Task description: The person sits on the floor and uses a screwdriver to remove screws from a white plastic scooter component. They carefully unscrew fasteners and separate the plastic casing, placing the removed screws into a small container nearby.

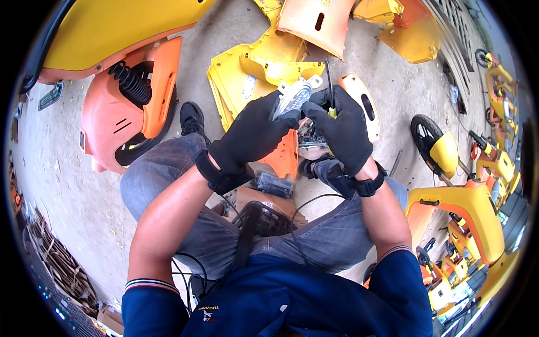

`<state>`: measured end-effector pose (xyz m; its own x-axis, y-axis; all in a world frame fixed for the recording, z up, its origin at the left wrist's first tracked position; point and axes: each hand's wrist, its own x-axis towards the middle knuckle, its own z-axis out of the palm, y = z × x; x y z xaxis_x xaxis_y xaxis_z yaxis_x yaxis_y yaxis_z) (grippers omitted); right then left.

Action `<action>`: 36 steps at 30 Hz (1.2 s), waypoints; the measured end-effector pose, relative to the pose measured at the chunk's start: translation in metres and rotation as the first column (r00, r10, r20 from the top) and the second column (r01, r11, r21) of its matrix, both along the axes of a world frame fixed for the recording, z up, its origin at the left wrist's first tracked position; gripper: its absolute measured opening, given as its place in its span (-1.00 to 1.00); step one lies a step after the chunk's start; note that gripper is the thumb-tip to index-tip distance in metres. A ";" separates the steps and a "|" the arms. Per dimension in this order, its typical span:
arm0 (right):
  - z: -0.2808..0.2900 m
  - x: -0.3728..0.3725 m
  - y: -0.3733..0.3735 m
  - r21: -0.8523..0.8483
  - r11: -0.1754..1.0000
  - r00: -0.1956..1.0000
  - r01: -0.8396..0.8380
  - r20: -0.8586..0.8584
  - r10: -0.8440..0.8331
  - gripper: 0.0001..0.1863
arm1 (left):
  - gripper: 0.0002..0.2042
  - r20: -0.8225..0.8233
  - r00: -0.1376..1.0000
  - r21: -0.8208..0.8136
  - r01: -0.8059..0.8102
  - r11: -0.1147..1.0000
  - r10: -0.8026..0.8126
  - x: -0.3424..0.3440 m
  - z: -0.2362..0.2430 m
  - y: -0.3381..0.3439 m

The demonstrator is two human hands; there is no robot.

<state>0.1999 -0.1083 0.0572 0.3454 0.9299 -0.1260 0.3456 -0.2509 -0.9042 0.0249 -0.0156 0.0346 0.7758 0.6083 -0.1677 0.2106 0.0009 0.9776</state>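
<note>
In front of me, my left hand (254, 130), in a black glove, grips a small clear-lensed lamp (295, 96) with pale mounting tabs. My right hand (341, 128), gloved as well, is closed around a screwdriver (332, 105); its dark shaft points up and away, and a bit of yellow-green handle shows between the fingers. The right fingertips are close beside the lamp's right end; whether they touch it I cannot tell. Beyond the hands lie yellow body panels (224, 84) on the floor. Below them, an orange panel piece (282, 156) is partly covered by my left hand.
An orange scooter body with a wheel and black spring (130, 81) stands at left. A white-and-orange trim piece (368, 106) lies right of my hands. Small hardware (310, 135) sits between my feet. Yellow scooters (494, 168) line the right; a larger orange panel (314, 22) lies ahead.
</note>
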 end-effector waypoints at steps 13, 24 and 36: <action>-0.001 0.017 -0.003 -0.207 0.976 0.717 -0.068 -0.690 -0.096 -0.81 | -0.72 0.091 0.993 -0.316 0.098 0.944 -0.073 -0.002 0.000 0.006; 0.001 0.021 -0.004 -0.218 0.968 0.761 -0.121 -0.647 -0.050 -0.75 | -0.70 0.102 0.994 -0.403 0.077 0.912 -0.039 -0.002 -0.006 0.010; -0.018 0.068 -0.009 0.142 0.982 0.659 0.125 -0.751 0.025 -0.63 | -0.65 0.176 0.978 -0.703 0.046 0.710 0.111 -0.002 0.004 0.014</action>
